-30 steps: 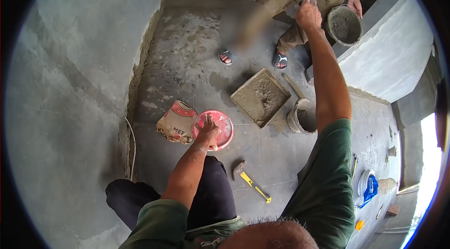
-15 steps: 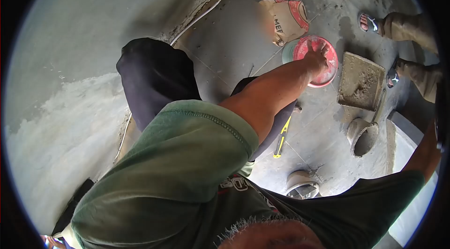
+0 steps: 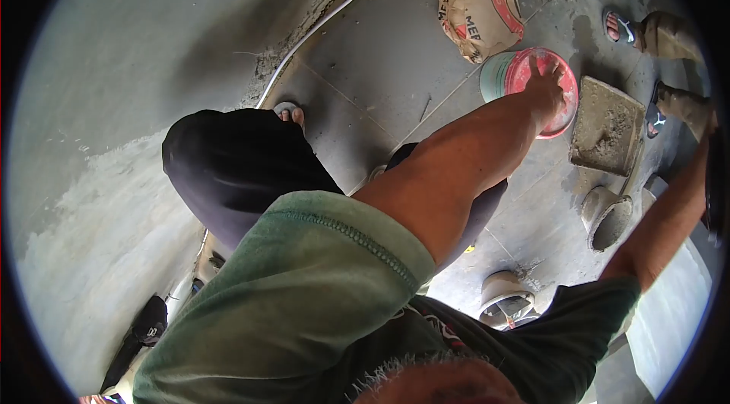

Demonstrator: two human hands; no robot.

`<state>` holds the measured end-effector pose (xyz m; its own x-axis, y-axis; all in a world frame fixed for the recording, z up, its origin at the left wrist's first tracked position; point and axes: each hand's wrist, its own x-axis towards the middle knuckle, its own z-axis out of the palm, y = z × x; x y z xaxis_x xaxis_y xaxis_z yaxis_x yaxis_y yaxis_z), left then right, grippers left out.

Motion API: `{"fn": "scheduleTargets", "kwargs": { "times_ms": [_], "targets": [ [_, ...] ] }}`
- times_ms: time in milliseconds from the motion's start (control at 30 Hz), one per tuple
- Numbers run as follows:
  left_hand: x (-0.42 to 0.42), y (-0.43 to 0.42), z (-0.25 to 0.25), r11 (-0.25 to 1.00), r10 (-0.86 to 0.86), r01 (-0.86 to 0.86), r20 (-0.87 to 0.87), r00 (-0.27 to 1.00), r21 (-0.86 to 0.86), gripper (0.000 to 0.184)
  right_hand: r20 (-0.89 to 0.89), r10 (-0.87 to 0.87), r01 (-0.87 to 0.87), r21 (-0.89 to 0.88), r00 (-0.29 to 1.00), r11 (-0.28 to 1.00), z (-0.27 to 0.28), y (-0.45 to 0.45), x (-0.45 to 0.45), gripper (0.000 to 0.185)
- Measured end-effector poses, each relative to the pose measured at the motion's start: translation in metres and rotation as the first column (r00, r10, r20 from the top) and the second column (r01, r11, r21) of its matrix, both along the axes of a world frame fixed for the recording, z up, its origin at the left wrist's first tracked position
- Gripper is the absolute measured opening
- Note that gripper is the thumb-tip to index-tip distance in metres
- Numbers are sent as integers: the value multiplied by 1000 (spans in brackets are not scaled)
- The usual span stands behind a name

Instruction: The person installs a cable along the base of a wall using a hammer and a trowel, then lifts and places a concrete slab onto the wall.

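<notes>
My left hand [image 3: 546,91] rests on the red top [image 3: 520,72] of a bucket with a pale green side [image 3: 496,76], its fingers spread and pointing up the frame. Just beyond the bucket lies a crumpled brown paper bag [image 3: 494,22] with red print. To the right of the bucket sits a square tray [image 3: 585,130] holding grey mortar. My right arm stretches to the right edge of the view, and the hand at its end is out of sight.
A mortar-coated bucket [image 3: 597,206] stands below the tray, and another round container [image 3: 498,284] is further down. A co-worker's sandalled feet [image 3: 622,28] are at the upper right. A white cable [image 3: 319,26] runs along the wall base. Dark items [image 3: 152,320] lie lower left.
The view has swung round, so the bucket and tray appear further right. My left hand stays on the bucket. My right hand, earlier raised near the co-worker, has left the view.
</notes>
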<state>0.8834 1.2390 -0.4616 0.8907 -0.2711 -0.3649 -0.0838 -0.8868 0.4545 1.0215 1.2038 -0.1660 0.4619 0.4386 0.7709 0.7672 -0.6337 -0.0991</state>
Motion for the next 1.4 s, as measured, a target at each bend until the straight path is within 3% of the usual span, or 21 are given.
{"fn": "scheduleTargets", "kwargs": {
  "times_ms": [100,133,167,233,300,400,467,500,567,600,667,700,767,833,900,967,1133,1233,1267,1333,1400],
  "targets": [
    [-1,9,-3,999,39,-39,68,997,2,42,-585,160,151,445,795,882,-61,22,-70,37],
    [-3,15,-2,999,48,-48,92,995,2,45,-664,232,215,518,711,828,-79,31,-92,38],
    [-7,35,16,996,-87,87,100,991,5,53,-718,286,273,554,634,787,-95,40,-112,39],
    [-18,51,-1,970,-230,242,316,920,2,72,-766,419,339,609,488,717,-129,54,-151,38],
    [-41,71,-50,939,20,223,691,723,-261,64,-754,511,375,652,414,659,-167,60,-179,37],
    [-115,146,-76,920,275,-1,645,713,-392,54,-837,487,357,547,249,757,-214,68,-221,32],
    [-155,203,-109,913,371,-349,780,504,-209,55,-717,667,374,686,203,624,-231,83,-243,36],
    [-173,234,-118,778,599,-552,618,509,-300,54,-614,751,357,776,240,520,-247,91,-253,41],
    [-188,285,-112,647,703,-736,531,472,-202,47,-484,784,322,868,388,377,-297,123,-273,35],
    [-186,301,-107,665,685,-721,544,485,-195,47,-582,755,400,796,302,454,-323,134,-282,30],
    [-173,328,-100,636,587,-690,364,723,345,41,-731,682,507,593,15,625,-365,152,-291,26],
    [-165,337,-99,645,570,-680,374,731,347,41,-762,622,525,461,-179,716,-382,159,-292,27],
    [-144,358,-109,732,403,-418,152,902,538,39,-849,522,424,447,-75,788,-420,178,-296,31],
    [-139,364,-124,730,400,-447,207,893,517,37,-922,388,315,369,3,874,-435,183,-303,34],
    [-139,368,-132,726,400,-484,274,875,488,34,-811,550,503,397,-198,767,-432,195,-299,38],
    [-144,362,-112,667,251,-416,339,907,618,36,-821,519,471,369,-239,801,-441,202,-294,40],
    [-155,368,-72,677,175,-341,307,935,652,52,-774,539,454,369,-333,811,-437,225,-291,42],
    [-156,369,-64,652,107,-289,292,950,701,56,-647,762,784,460,-26,417,-429,251,-292,39],
    [-155,370,-64,653,89,-269,280,956,708,55,-647,762,785,457,-28,417,-443,264,-296,39],
    [-155,372,-65,649,102,-290,297,949,704,54,-829,559,568,467,16,678,-471,284,-308,38],
    [-153,370,-69,645,112,-312,318,941,697,53,-920,380,200,356,-99,913,-483,278,-311,37]
  ]
}}
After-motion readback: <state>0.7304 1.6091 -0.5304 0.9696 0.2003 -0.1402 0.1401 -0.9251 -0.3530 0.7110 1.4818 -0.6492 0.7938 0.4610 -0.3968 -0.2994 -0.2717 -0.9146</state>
